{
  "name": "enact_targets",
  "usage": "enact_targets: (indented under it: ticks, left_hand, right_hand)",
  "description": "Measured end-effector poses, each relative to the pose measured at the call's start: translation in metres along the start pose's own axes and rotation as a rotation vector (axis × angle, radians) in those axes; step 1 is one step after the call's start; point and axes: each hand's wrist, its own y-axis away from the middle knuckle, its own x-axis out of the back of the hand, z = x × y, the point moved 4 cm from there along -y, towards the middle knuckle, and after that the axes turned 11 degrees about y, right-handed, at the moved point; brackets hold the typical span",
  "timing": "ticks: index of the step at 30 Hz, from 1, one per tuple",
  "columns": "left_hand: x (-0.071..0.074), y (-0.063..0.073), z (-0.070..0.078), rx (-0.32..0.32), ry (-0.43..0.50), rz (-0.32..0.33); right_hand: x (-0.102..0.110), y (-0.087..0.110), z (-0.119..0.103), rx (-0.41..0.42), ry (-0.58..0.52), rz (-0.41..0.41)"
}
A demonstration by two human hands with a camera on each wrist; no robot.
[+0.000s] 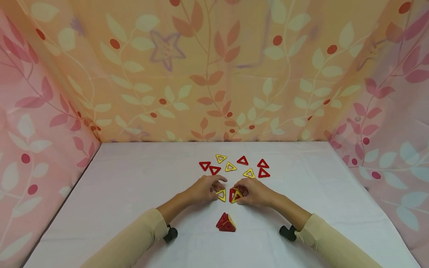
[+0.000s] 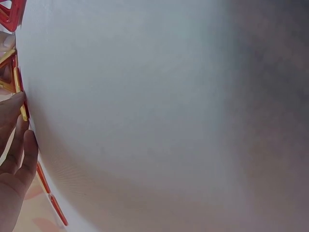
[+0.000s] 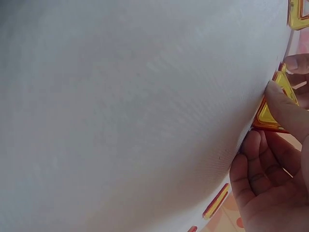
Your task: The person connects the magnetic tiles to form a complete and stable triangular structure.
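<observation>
My left hand [image 1: 203, 189] pinches a yellow triangular magnetic tile [image 1: 224, 195] at its left corner, near the middle of the table. Across a small gap, my right hand [image 1: 255, 191] grips joined red and yellow triangular tiles [image 1: 231, 195] that stand up at an angle. In the right wrist view the right thumb [image 3: 285, 108] lies on the yellow tile face [image 3: 265, 116], with the other fingers curled below. Nearer the front stands a small pyramid [image 1: 226, 224] of red and yellow tiles. The left wrist view catches the left fingers [image 2: 30, 147] only at its edge.
Several loose tiles lie flat behind the hands, among them a red triangle [image 1: 205, 162], a yellow triangle [image 1: 230, 170] and a red triangle [image 1: 263, 175]. White cloth covers the table [image 1: 134, 178]. Patterned curtains [image 1: 207, 74] hang behind and at both sides.
</observation>
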Motion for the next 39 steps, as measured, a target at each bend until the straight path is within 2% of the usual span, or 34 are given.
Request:
enact_targets:
  ticks: [17, 24, 35, 39]
  left_hand:
    - [-0.0061, -0.0036, 0.0082, -0.037, -0.015, -0.022]
    - [-0.0089, -0.005, 0.0075, -0.009, -0.022, -0.013]
    - [-0.0022, -0.0033, 0.0056, 0.005, -0.046, -0.017]
    - [-0.0024, -0.0034, 0.0065, -0.012, -0.056, -0.026]
  right_hand:
    - [0.0008, -0.0002, 0.0004, -0.004, -0.003, -0.005]
    - [0.0003, -0.001, 0.0011, -0.001, -0.004, -0.003]
    - [0.0009, -0.0006, -0.0005, 0.018, -0.005, 0.006]
    - [0.0015, -0.0005, -0.0006, 0.016, -0.003, 0.004]
